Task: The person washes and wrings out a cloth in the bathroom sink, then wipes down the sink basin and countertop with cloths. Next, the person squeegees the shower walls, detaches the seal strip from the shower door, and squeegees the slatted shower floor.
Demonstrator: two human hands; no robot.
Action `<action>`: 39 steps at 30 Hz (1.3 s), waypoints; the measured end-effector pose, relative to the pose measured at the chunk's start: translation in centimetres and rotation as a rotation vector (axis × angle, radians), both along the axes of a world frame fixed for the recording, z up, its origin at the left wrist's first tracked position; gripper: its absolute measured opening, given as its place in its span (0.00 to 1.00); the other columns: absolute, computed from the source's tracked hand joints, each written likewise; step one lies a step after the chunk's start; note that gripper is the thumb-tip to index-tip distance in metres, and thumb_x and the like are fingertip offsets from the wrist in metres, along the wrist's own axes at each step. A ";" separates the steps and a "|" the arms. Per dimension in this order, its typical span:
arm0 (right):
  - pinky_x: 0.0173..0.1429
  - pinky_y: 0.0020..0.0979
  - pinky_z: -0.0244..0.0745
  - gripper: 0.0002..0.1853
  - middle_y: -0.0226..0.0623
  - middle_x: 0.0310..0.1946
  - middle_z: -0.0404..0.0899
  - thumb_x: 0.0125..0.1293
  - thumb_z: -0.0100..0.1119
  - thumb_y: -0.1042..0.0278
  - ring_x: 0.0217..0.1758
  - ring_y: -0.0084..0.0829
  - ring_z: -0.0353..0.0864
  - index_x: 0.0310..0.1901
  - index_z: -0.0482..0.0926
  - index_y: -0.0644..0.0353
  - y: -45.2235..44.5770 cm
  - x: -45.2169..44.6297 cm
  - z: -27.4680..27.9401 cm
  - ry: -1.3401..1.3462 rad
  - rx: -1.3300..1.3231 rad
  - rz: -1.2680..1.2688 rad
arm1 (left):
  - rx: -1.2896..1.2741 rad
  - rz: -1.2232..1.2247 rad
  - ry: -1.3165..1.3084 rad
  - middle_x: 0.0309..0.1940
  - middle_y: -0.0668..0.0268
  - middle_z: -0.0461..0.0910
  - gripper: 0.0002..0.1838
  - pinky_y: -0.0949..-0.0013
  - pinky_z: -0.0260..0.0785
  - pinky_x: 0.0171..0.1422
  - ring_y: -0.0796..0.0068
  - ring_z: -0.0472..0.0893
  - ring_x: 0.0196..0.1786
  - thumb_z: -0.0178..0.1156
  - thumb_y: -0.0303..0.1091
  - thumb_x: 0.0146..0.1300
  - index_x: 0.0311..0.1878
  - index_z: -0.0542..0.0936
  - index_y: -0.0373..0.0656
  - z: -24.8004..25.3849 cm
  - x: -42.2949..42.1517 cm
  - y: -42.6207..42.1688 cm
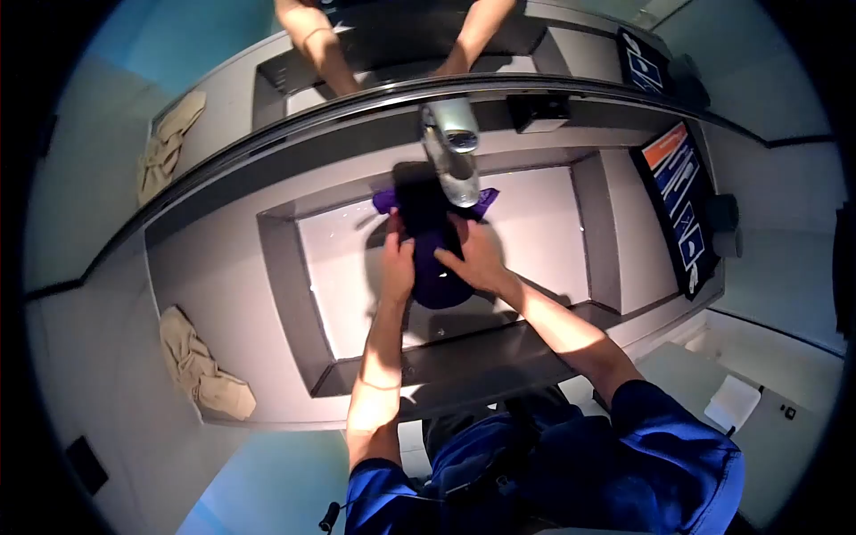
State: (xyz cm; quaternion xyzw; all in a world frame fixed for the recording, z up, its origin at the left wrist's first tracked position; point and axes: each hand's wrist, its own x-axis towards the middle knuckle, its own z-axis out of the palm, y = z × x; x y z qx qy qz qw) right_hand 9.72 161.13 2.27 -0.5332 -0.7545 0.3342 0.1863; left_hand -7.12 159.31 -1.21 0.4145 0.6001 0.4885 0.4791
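A dark purple cloth item (436, 287) lies in the white basin of the sink (535, 241), below the silver faucet (453, 147). Its lower end is rounded, and brighter purple corners stick out to the left and right near the spout. I cannot make out exactly what it is. My left hand (399, 266) grips its left side, with the fingers pointing away from me. On the other side, my right hand (479, 259) holds it, the thumb lying across the top. Part of the cloth is hidden under the spout and in dark shadow.
A crumpled tan cloth (203, 367) lies on the counter left of the sink. To the right are a dark printed mat (679, 209) and grey cups (724, 227). A black box (539, 113) stands behind the faucet, beneath a mirror (401, 45). White paper (733, 401) is lower right.
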 end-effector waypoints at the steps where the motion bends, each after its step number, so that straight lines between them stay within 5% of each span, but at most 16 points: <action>1: 0.53 0.46 0.66 0.41 0.55 0.49 0.66 0.51 0.63 0.54 0.51 0.54 0.66 0.62 0.57 0.66 -1.0 -1.3 -0.4 -0.092 0.183 0.054 | -0.097 -0.043 0.025 0.59 0.45 0.66 0.28 0.62 0.60 0.62 0.52 0.70 0.59 0.45 0.32 0.64 0.68 0.57 0.43 0.2 -0.3 -0.5; 2: 0.53 0.47 0.66 0.40 0.57 0.49 0.65 0.52 0.62 0.55 0.51 0.54 0.66 0.62 0.56 0.68 -1.5 -2.7 -0.8 -0.139 0.187 0.000 | -0.059 -0.022 0.109 0.56 0.46 0.70 0.27 0.61 0.61 0.61 0.52 0.71 0.57 0.45 0.35 0.65 0.67 0.57 0.39 0.3 0.1 -0.8; 3: 0.54 0.48 0.66 0.40 0.60 0.49 0.65 0.53 0.60 0.57 0.51 0.55 0.66 0.62 0.55 0.69 -1.3 -4.1 -0.9 -0.185 0.200 -0.048 | -0.299 -0.091 0.081 0.57 0.46 0.69 0.27 0.62 0.62 0.61 0.51 0.71 0.58 0.46 0.35 0.65 0.67 0.58 0.39 4.0 0.1 -0.8; 5: 0.47 0.49 0.71 0.35 0.62 0.42 0.71 0.48 0.61 0.64 0.45 0.58 0.73 0.57 0.60 0.70 0.3 -6.6 -1.4 -0.053 0.022 -0.130 | -0.175 -0.208 0.257 0.56 0.48 0.71 0.26 0.61 0.62 0.61 0.51 0.73 0.55 0.50 0.34 0.64 0.65 0.62 0.38 3.2 -0.9 -2.5; 8: 0.48 0.47 0.71 0.31 0.56 0.38 0.77 0.46 0.61 0.65 0.43 0.54 0.76 0.55 0.66 0.66 2.1 -10.5 1.7 0.169 0.081 0.026 | 0.243 -0.122 0.601 0.50 0.55 0.75 0.23 0.66 0.66 0.55 0.63 0.76 0.48 0.54 0.33 0.63 0.61 0.67 0.39 10.3 -3.6 -5.9; 10: 0.54 0.41 0.71 0.34 0.56 0.46 0.75 0.47 0.62 0.63 0.49 0.51 0.76 0.57 0.66 0.66 2.9 -14.4 3.9 0.281 0.098 0.224 | 0.024 -0.009 0.300 0.48 0.55 0.76 0.21 0.69 0.68 0.54 0.67 0.76 0.49 0.55 0.31 0.62 0.59 0.69 0.38 14.7 -6.3 -8.5; 11: 0.56 0.41 0.69 0.33 0.53 0.48 0.75 0.49 0.61 0.64 0.51 0.48 0.75 0.58 0.66 0.64 3.1 -17.0 2.4 0.226 0.179 0.315 | -0.178 0.073 0.174 0.48 0.54 0.76 0.19 0.71 0.69 0.52 0.70 0.76 0.50 0.55 0.29 0.62 0.57 0.71 0.37 16.3 -7.5 -9.9; 13: 0.54 0.47 0.70 0.40 0.45 0.55 0.70 0.49 0.61 0.66 0.55 0.50 0.70 0.65 0.56 0.59 1.7 -21.5 1.0 -0.070 0.373 0.401 | -0.146 0.265 0.096 0.43 0.58 0.78 0.16 0.74 0.68 0.53 0.74 0.76 0.48 0.53 0.28 0.64 0.55 0.72 0.35 15.7 -9.5 -13.3; 17: 0.49 0.45 0.74 0.45 0.48 0.53 0.70 0.45 0.63 0.69 0.54 0.54 0.69 0.67 0.52 0.57 -4.9 -21.1 -0.5 -0.191 0.171 0.578 | -0.145 0.476 -0.093 0.41 0.61 0.78 0.14 0.72 0.69 0.49 0.73 0.77 0.43 0.51 0.29 0.66 0.52 0.74 0.35 14.8 -10.7 -19.5; 20: 0.47 0.46 0.73 0.40 0.47 0.48 0.72 0.42 0.63 0.72 0.52 0.48 0.71 0.61 0.59 0.56 -10.6 -18.8 -0.6 -0.114 -0.367 0.744 | -0.168 0.538 -0.167 0.40 0.61 0.78 0.13 0.72 0.70 0.47 0.73 0.77 0.40 0.51 0.28 0.66 0.51 0.75 0.35 16.2 -10.3 -20.5; 21: 0.47 0.46 0.72 0.37 0.47 0.46 0.74 0.42 0.63 0.72 0.52 0.47 0.72 0.58 0.60 0.55 -11.5 -19.0 0.1 -0.023 -0.673 0.709 | -0.177 0.538 -0.168 0.39 0.62 0.78 0.12 0.72 0.70 0.47 0.73 0.77 0.40 0.51 0.28 0.66 0.50 0.75 0.35 16.9 -10.2 -20.7; 24: 0.48 0.41 0.71 0.26 0.47 0.41 0.76 0.47 0.61 0.72 0.48 0.46 0.75 0.51 0.67 0.57 -8.8 -20.6 1.1 0.454 -0.425 0.467 | -0.141 0.521 -0.067 0.38 0.61 0.79 0.12 0.73 0.70 0.45 0.73 0.78 0.39 0.51 0.28 0.65 0.49 0.76 0.35 17.4 -10.7 -20.4; 31: 0.55 0.33 0.71 0.26 0.42 0.49 0.76 0.53 0.61 0.69 0.50 0.38 0.76 0.55 0.69 0.60 5.2 -22.1 2.5 0.085 -0.032 0.048 | -0.205 0.548 -0.012 0.39 0.62 0.78 0.12 0.73 0.70 0.47 0.75 0.77 0.40 0.52 0.28 0.65 0.49 0.75 0.35 17.0 -10.9 -18.6; 33: 0.58 0.31 0.71 0.26 0.41 0.52 0.76 0.54 0.61 0.69 0.51 0.36 0.76 0.57 0.70 0.61 5.6 -16.9 4.3 0.107 -0.085 -0.026 | -0.195 0.512 -0.002 0.40 0.61 0.78 0.12 0.73 0.70 0.49 0.75 0.78 0.41 0.53 0.27 0.64 0.50 0.75 0.34 17.0 -10.7 -18.0; 34: 0.56 0.31 0.72 0.25 0.41 0.51 0.77 0.59 0.57 0.62 0.49 0.35 0.78 0.57 0.68 0.62 5.5 -12.4 8.9 0.324 -0.347 -0.027 | -0.157 0.490 0.050 0.39 0.60 0.79 0.12 0.73 0.71 0.48 0.75 0.78 0.40 0.54 0.27 0.64 0.48 0.76 0.34 17.2 -10.4 -17.9; 39: 0.58 0.36 0.71 0.21 0.41 0.50 0.77 0.61 0.52 0.63 0.49 0.37 0.78 0.54 0.71 0.62 10.4 9.7 4.0 0.932 -0.526 -0.705 | -0.162 0.507 0.267 0.35 0.59 0.81 0.10 0.74 0.71 0.44 0.75 0.78 0.38 0.55 0.27 0.62 0.45 0.78 0.35 17.4 -11.4 -19.7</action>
